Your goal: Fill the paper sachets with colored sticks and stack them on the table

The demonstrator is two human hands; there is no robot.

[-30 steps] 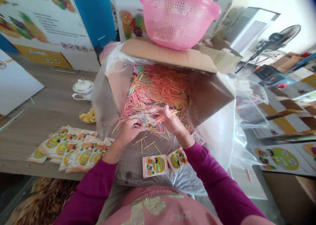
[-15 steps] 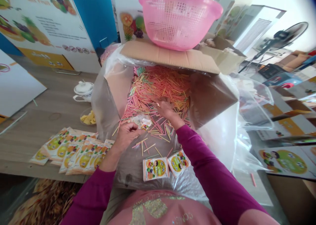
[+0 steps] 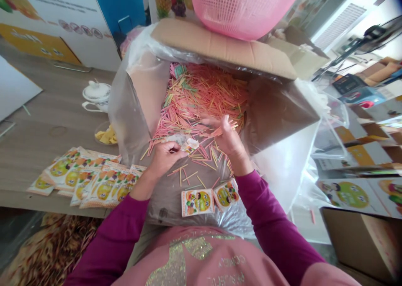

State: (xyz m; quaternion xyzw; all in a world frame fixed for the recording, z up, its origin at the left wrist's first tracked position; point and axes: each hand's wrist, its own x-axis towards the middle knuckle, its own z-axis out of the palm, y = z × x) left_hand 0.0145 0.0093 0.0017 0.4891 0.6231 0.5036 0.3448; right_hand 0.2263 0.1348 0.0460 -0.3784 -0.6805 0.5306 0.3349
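Observation:
Between the thumb and fingers of my left hand [image 3: 163, 160] is a small printed plastic packet [image 3: 178, 140], its mouth gaping toward the right. My right hand [image 3: 233, 147] is turned partly palm up, with a few thin coloured sticks [image 3: 234, 125] lying across its fingers; its fingertips are blurred. Both hands are at the front of a plastic-lined cardboard box [image 3: 273, 110] lying on its side. Inside is a heap of pink, yellow and green sticks [image 3: 207, 93]. Loose sticks [image 3: 201, 155] are scattered below the hands. Nearer my body lie two printed packets [image 3: 197, 202], side by side.
A stack of printed packets [image 3: 100, 185] lies left on the wooden table [image 3: 63, 131]. Behind it stand a small dish of yellow pieces [image 3: 106, 134] and a lidded white cup [image 3: 96, 94]. A pink basket [image 3: 245, 9] rests above the box flap. Cartons [image 3: 354, 194] stand at the right.
My right hand has come up out of the stick heap toward me and turned palm up, with sticks in it. My left hand still holds the packet. The view has tilted down slightly.

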